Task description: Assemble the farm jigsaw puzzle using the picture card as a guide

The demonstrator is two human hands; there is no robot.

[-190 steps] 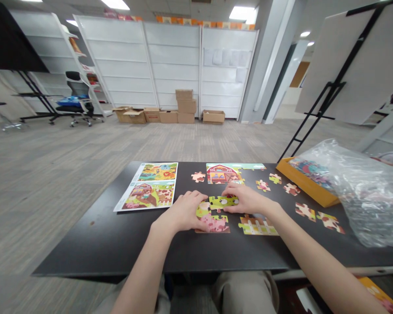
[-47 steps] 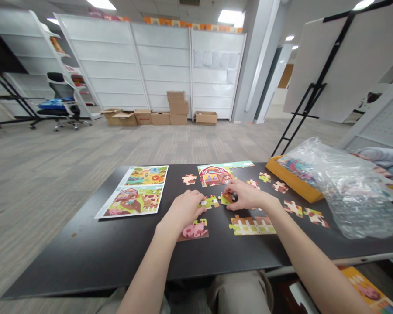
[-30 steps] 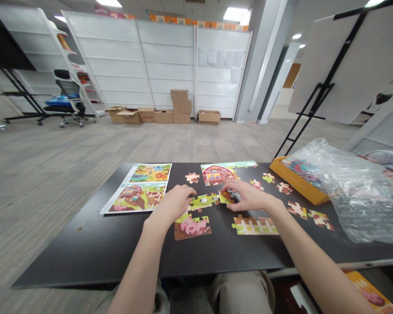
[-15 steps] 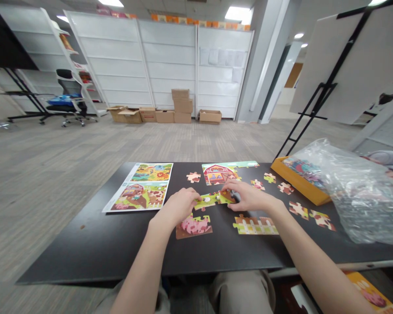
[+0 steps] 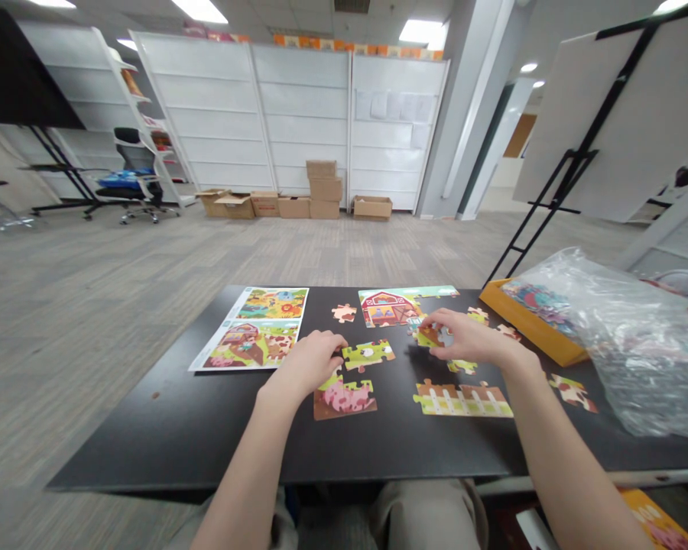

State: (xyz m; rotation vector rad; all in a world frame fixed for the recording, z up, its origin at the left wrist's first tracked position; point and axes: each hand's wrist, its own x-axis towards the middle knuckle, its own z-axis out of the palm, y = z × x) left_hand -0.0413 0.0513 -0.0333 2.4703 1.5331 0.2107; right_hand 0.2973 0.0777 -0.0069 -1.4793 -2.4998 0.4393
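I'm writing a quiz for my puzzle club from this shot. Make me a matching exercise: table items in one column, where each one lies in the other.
Items
1. Barn puzzle section
2. Picket-fence section
3. Pink pig section
4. Clear plastic bag

Places
A. Below the right hand, nearer the person
B. Over the orange tray
C. Just below the left hand
D. At the black table's far edge, right of the printed picture sheet

Pairs: 1-D, 2-A, 3-C, 4-B

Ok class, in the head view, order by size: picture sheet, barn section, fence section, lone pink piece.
Picture sheet, largest. Barn section and fence section: too close to rank, the fence being nearer the camera. Lone pink piece, smallest.
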